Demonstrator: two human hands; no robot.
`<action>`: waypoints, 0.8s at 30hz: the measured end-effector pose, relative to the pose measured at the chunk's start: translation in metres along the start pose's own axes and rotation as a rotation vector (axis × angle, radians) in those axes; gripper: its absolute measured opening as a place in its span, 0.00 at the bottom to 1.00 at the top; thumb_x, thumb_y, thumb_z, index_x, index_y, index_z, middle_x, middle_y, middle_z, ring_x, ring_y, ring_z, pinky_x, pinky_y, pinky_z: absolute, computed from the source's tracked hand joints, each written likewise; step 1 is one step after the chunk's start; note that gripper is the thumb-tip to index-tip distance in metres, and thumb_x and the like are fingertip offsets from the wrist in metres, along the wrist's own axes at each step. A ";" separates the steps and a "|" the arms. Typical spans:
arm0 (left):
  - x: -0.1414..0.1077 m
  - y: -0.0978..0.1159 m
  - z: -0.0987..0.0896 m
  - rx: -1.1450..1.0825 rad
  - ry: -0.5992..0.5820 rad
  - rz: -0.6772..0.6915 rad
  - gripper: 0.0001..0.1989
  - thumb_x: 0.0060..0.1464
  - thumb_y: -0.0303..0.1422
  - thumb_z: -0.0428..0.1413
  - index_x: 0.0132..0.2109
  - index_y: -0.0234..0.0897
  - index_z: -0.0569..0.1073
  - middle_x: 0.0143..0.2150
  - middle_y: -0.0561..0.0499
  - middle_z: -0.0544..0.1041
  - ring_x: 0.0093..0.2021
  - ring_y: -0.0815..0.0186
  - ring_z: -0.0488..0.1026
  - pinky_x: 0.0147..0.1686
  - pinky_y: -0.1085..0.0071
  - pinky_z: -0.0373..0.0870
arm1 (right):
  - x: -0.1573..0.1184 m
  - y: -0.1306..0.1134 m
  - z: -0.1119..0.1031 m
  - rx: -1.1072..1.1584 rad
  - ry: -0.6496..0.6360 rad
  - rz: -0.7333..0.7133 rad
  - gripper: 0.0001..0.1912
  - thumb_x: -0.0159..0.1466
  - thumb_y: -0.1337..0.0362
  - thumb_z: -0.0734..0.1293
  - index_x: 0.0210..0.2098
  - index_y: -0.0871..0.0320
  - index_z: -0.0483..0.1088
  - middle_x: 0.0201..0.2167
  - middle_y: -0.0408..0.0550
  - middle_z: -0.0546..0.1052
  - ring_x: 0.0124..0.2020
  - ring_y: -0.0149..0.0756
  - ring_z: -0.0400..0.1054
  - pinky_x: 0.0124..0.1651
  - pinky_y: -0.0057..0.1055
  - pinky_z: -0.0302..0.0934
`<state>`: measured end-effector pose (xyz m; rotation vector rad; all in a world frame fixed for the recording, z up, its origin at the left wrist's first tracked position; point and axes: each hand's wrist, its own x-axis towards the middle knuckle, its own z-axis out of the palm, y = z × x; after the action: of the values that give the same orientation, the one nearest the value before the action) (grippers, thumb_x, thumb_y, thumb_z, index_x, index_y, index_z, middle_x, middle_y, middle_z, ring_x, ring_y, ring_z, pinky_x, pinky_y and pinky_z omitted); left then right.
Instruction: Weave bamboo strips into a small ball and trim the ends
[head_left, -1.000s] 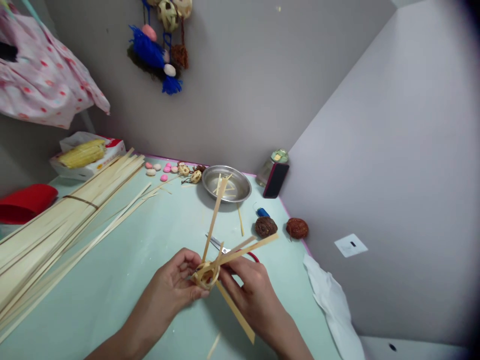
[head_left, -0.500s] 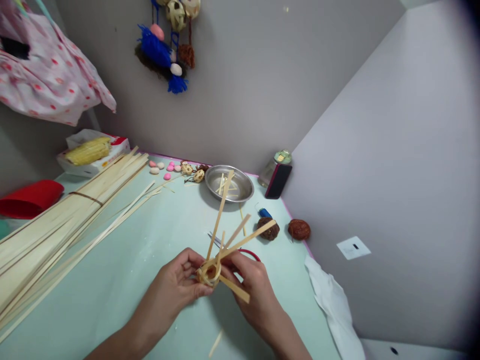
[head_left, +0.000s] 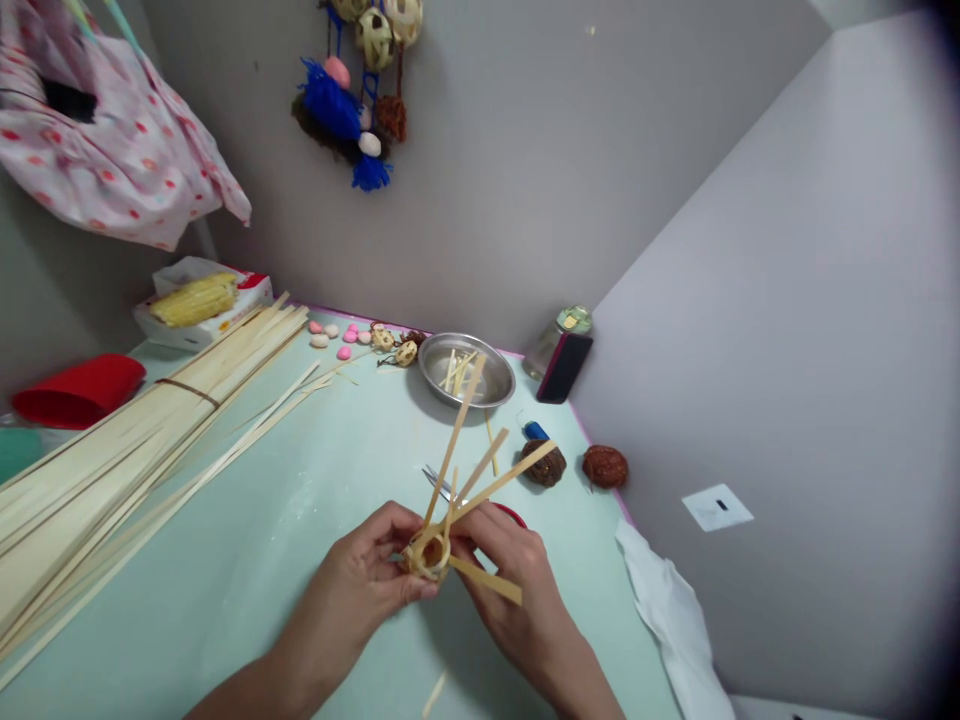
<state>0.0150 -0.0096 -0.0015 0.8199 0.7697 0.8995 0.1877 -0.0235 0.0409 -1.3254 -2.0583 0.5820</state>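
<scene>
A small ring-shaped weave of bamboo strips [head_left: 428, 556] is held above the table, with several loose strip ends fanning up and to the right. My left hand [head_left: 367, 572] pinches its left side between thumb and fingers. On the right side, my right hand [head_left: 511, 572] has its fingers closed around the weave and the strip bases; one wide strip sticks out across that hand. Scissors [head_left: 442, 485] with red handles lie just behind, partly hidden by the strips and my right hand.
A metal bowl [head_left: 466, 370] holding short strips stands at the back, near a jar and a phone [head_left: 565, 368]. Brown yarn balls [head_left: 544, 463] lie at right. Long strips [head_left: 150, 430] cover the left side; a white cloth [head_left: 667, 610] hangs at the right edge.
The view has shifted slightly, so the surroundings appear a little further right. Both hands keep their hold on the weave, with little change in their pose.
</scene>
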 end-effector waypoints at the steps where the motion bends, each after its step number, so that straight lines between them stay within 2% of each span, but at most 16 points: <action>1: 0.000 0.001 0.000 0.005 -0.002 0.001 0.13 0.42 0.20 0.65 0.34 0.41 0.74 0.32 0.58 0.79 0.36 0.68 0.74 0.39 0.73 0.68 | 0.000 0.000 0.001 0.019 0.015 0.008 0.06 0.68 0.70 0.63 0.35 0.55 0.69 0.31 0.45 0.74 0.31 0.32 0.67 0.34 0.25 0.58; 4: 0.002 0.007 -0.001 0.003 -0.017 0.022 0.14 0.41 0.22 0.67 0.34 0.41 0.74 0.33 0.57 0.80 0.38 0.66 0.75 0.40 0.73 0.67 | -0.001 0.003 0.004 0.050 0.100 -0.022 0.04 0.67 0.69 0.64 0.36 0.56 0.69 0.30 0.43 0.74 0.30 0.31 0.69 0.33 0.24 0.58; 7: 0.003 0.012 -0.003 0.002 -0.025 0.016 0.15 0.40 0.23 0.68 0.34 0.39 0.74 0.33 0.56 0.79 0.38 0.66 0.74 0.39 0.74 0.67 | -0.002 0.007 0.008 -0.015 0.143 -0.107 0.04 0.68 0.70 0.63 0.40 0.56 0.69 0.31 0.45 0.76 0.31 0.32 0.71 0.34 0.25 0.59; 11: 0.001 0.013 -0.004 0.051 -0.038 0.011 0.12 0.42 0.23 0.67 0.34 0.38 0.73 0.31 0.56 0.78 0.36 0.67 0.73 0.37 0.75 0.66 | -0.003 0.008 0.008 -0.103 0.110 -0.108 0.06 0.68 0.70 0.62 0.39 0.55 0.69 0.30 0.44 0.75 0.29 0.33 0.69 0.33 0.27 0.57; 18: 0.001 0.004 -0.004 0.111 -0.022 -0.003 0.12 0.44 0.21 0.64 0.35 0.39 0.74 0.32 0.56 0.79 0.37 0.67 0.74 0.37 0.74 0.66 | -0.002 0.007 0.007 -0.131 -0.010 -0.075 0.08 0.69 0.70 0.60 0.37 0.55 0.69 0.30 0.45 0.74 0.29 0.33 0.68 0.32 0.27 0.57; 21: 0.002 0.007 -0.007 0.105 -0.047 -0.015 0.12 0.46 0.24 0.65 0.38 0.39 0.75 0.35 0.54 0.81 0.40 0.65 0.76 0.41 0.72 0.68 | -0.001 0.008 0.009 -0.032 0.040 -0.018 0.07 0.69 0.69 0.61 0.37 0.55 0.69 0.30 0.44 0.73 0.30 0.32 0.67 0.33 0.28 0.58; 24: 0.003 0.010 -0.011 0.021 -0.082 -0.017 0.15 0.49 0.30 0.66 0.45 0.42 0.75 0.43 0.51 0.82 0.47 0.61 0.76 0.49 0.68 0.68 | 0.002 0.003 0.009 0.208 0.079 0.100 0.04 0.69 0.65 0.62 0.40 0.54 0.70 0.34 0.45 0.73 0.34 0.33 0.69 0.38 0.28 0.62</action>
<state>0.0038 -0.0002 0.0015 0.8621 0.7144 0.8385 0.1824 -0.0208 0.0328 -1.3122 -1.8219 0.7539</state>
